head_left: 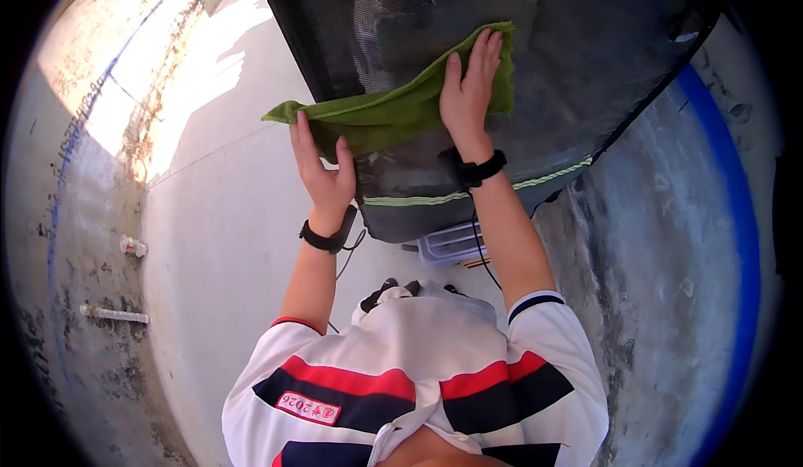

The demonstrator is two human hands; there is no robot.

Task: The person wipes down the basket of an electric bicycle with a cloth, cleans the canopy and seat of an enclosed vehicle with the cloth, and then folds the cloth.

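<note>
A green cloth (385, 120) lies spread across the dark fabric-and-mesh cover (569, 65) in front of me. My right hand (468, 99) rests flat on the cloth's right part, fingers stretched upward. At the cloth's lower left end, my left hand (324, 178) touches it with extended fingers, the thumb held apart. The cloth runs between the two hands, its left tip sticking out past the cover's edge. A pale green striped band (418, 201) crosses the cover's lower part. Each wrist wears a black strap with a cable.
Beneath the cover stands a pale plastic crate (452, 245). A stained wall with a blue stripe (744, 241) rises on the right. Along the left wall (92, 241), a short pipe (115, 313) sticks out. Smooth grey floor (226, 241) lies between.
</note>
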